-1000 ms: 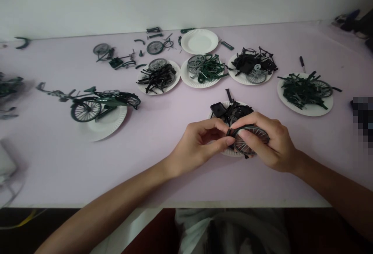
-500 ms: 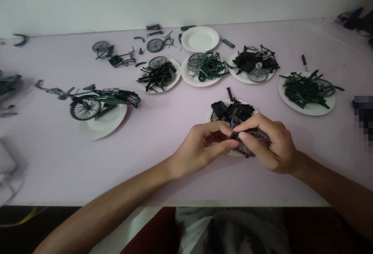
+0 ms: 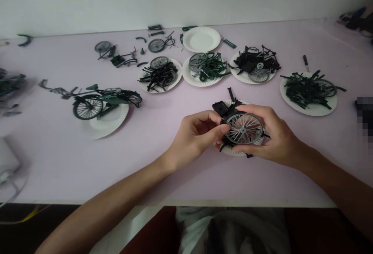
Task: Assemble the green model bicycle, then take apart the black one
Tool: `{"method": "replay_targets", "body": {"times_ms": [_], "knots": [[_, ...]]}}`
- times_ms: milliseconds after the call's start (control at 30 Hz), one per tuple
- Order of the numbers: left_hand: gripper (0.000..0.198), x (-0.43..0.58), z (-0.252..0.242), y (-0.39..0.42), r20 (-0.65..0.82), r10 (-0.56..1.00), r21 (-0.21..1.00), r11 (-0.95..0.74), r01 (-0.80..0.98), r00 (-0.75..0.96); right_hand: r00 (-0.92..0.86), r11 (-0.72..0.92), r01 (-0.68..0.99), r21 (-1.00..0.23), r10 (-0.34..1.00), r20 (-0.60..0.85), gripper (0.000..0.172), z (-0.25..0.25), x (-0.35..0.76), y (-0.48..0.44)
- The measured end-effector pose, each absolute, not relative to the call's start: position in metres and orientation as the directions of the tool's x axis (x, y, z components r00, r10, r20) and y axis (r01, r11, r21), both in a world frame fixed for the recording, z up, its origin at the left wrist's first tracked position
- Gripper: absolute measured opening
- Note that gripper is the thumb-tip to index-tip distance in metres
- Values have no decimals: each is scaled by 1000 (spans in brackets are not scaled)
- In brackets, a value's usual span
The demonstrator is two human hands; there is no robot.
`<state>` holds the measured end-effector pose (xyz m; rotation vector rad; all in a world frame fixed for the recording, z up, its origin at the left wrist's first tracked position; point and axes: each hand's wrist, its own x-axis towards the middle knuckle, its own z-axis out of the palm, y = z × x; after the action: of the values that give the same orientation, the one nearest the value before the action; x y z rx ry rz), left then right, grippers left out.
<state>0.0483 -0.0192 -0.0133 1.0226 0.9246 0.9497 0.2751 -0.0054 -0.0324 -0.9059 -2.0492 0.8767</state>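
Observation:
A grey spoked model bicycle wheel (image 3: 244,130) is held up facing me, with something black along its left edge, perhaps a tyre. My right hand (image 3: 274,131) is wrapped round the wheel's right side, fingers at the top of the rim and thumb at the bottom. On the left edge, my left hand (image 3: 201,135) pinches that black part between thumb and forefinger. Just beneath the wheel sits a white paper plate (image 3: 236,153) of black model bicycle parts (image 3: 220,107), partly hidden by the wheel and my right hand.
Further back stand paper plates with black parts (image 3: 159,77), green parts (image 3: 211,67) and more black parts (image 3: 247,61). Another green pile (image 3: 305,89) lies right, near a screwdriver (image 3: 305,61). An assembled model bicycle (image 3: 99,100) rests on a plate at left. Loose parts (image 3: 156,45) lie behind.
The wheel has turned to face me and is lifted slightly. My right hand has opened wider round its rim, and my left hand has shifted a little left and up.

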Motion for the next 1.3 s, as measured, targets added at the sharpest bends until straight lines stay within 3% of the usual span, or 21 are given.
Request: {"method": "replay_targets", "body": {"times_ms": [233,667,833,1033,1300], "knots": [[35,50,-18,-19,-180,924,950,252,-183,337,-441,605,312,-733,776,452,82,-40,274,-7],[31,47,-15,-23,-141,912,966,212,-149,385,-623,715,363,-597,663,415,72,-24,276,-1],[29,46,-18,-24,-142,883,943,259,-211,447,-575,741,330,-585,649,499,74,-26,274,0],[23,48,-23,-26,-149,841,882,351,-315,520,-564,720,330,-611,669,483,70,-27,272,-2],[27,49,-25,-25,-147,825,859,380,-343,546,-616,789,320,-524,594,517,63,-29,271,-4]]}}
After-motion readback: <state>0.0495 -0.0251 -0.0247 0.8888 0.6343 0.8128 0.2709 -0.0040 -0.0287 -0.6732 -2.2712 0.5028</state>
